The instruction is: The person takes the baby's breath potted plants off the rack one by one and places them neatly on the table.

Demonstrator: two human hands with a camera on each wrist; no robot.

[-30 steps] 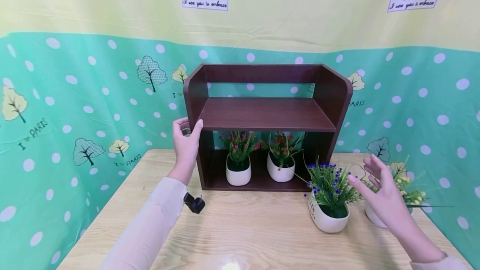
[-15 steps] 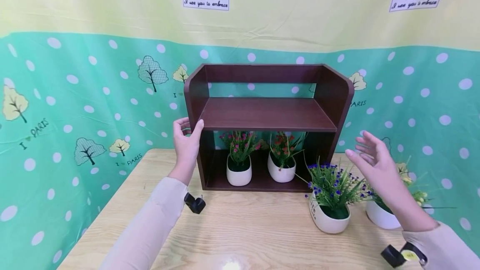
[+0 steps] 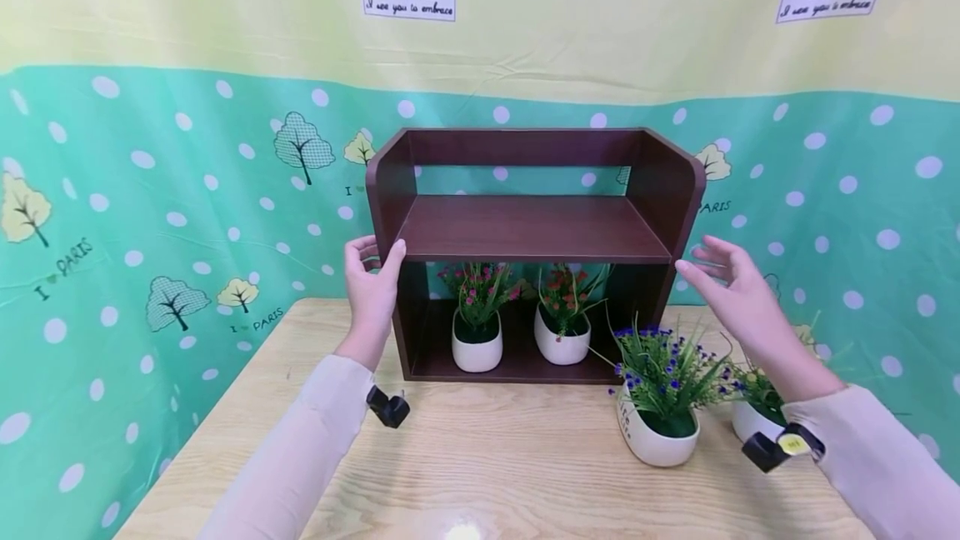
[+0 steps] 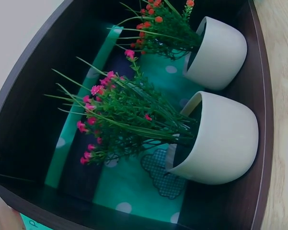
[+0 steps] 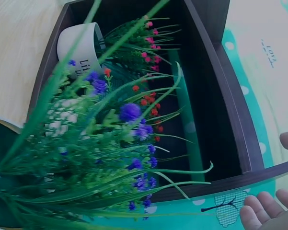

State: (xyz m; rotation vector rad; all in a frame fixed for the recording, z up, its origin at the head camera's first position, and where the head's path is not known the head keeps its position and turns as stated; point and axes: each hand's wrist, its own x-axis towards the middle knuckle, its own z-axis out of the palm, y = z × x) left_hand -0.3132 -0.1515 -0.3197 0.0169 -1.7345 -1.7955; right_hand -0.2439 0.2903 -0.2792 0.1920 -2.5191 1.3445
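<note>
A dark brown two-tier shelf (image 3: 532, 227) stands on the wooden table. My left hand (image 3: 372, 286) holds its left side panel, thumb at the front edge and fingers on the outer side. Close to the right side panel is my right hand (image 3: 738, 298), fingers and thumb apart; the right wrist view shows the panel's edge between its thumb and fingers (image 5: 266, 203). In the lower tier sit a white pot of pink flowers (image 4: 220, 143) and a white pot of orange-red flowers (image 4: 220, 55). The upper board bears nothing.
At the shelf's front right, a white pot of purple-blue flowers (image 3: 658, 440) stands on the table (image 3: 480, 457). Another white pot (image 3: 753, 425) with greenery is beside it, partly behind my right forearm. A patterned curtain (image 3: 187, 215) hangs behind and at both sides.
My right hand has moved up and left, from over the potted flowers to the shelf's right side. The left hand keeps its hold; shelf and pots stay put.
</note>
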